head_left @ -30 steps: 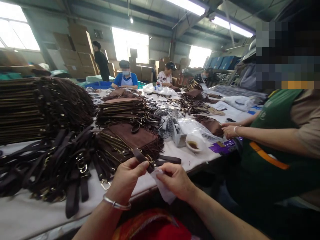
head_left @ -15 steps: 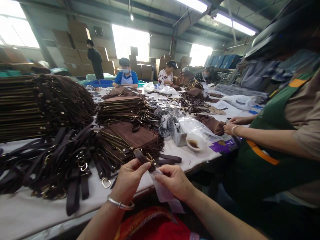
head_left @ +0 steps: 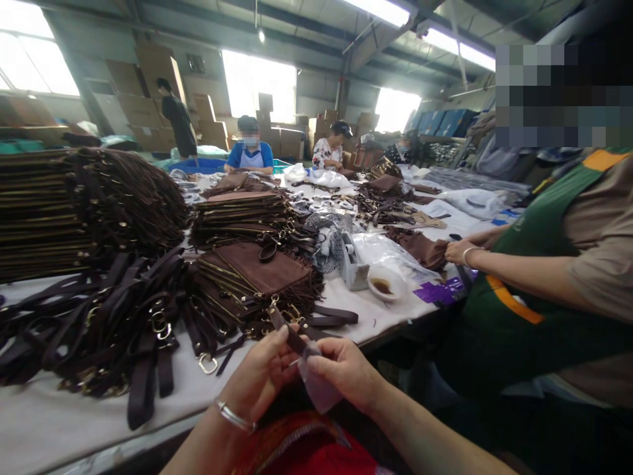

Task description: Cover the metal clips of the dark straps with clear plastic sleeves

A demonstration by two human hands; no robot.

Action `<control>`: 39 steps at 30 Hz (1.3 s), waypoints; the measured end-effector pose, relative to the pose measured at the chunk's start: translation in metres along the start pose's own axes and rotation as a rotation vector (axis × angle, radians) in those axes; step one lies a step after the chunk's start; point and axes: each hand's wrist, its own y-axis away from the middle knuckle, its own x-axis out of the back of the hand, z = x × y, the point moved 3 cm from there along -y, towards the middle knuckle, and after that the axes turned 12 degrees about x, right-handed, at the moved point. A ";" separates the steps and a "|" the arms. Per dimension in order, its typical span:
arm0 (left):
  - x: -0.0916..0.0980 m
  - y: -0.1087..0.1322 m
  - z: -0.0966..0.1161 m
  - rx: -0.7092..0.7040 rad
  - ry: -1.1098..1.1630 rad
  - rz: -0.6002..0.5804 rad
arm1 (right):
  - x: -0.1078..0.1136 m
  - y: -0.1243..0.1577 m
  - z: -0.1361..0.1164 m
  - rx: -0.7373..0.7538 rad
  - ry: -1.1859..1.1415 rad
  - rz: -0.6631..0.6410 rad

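My left hand [head_left: 262, 376] pinches a dark brown leather strap [head_left: 291, 336] between thumb and fingertips, its other fingers loosely curled beneath. The strap slants up toward the table, and gold hardware shows at its upper end. Around the strap's lower end, my right hand [head_left: 349, 369] presses a translucent white plastic piece [head_left: 319, 388] with thumb and fingers; the strap's tip is hidden there. Just beyond both hands lie brown fringed pouches [head_left: 262, 267] with gold zippers and another loose strap [head_left: 331, 315].
Piled dark straps [head_left: 143, 330] with gold clasps lie at left, before a tall stack of pouches [head_left: 39, 211]. A grey tape dispenser [head_left: 355, 267] and a white bowl [head_left: 386, 285] of brown liquid stand right of centre. A co-worker in a green apron [head_left: 534, 264] stands close at right.
The strap's upper end has swung out of its bend and now points away. The plastic, hanging long before, is gathered around the strap's lower end. My left hand has shifted lower.
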 end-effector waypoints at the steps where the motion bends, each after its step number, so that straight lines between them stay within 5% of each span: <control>1: 0.003 -0.004 0.003 0.042 0.099 -0.021 | 0.000 0.004 0.002 -0.044 -0.052 -0.014; 8: 0.024 -0.052 0.027 -0.140 0.289 0.305 | 0.002 0.024 0.027 -0.222 -0.038 -0.024; 14: 0.019 -0.064 0.020 -0.197 0.239 0.271 | 0.004 0.006 0.044 -0.163 0.106 0.114; 24: 0.020 -0.056 0.020 -0.213 0.134 0.318 | -0.019 -0.102 0.032 -0.017 0.094 0.260; 31: 0.033 -0.039 0.003 -0.164 0.084 0.340 | -0.021 -0.121 0.031 0.045 0.117 0.283; 39: 0.022 -0.047 -0.026 -0.120 -0.007 0.222 | -0.023 -0.147 0.033 0.099 0.139 0.389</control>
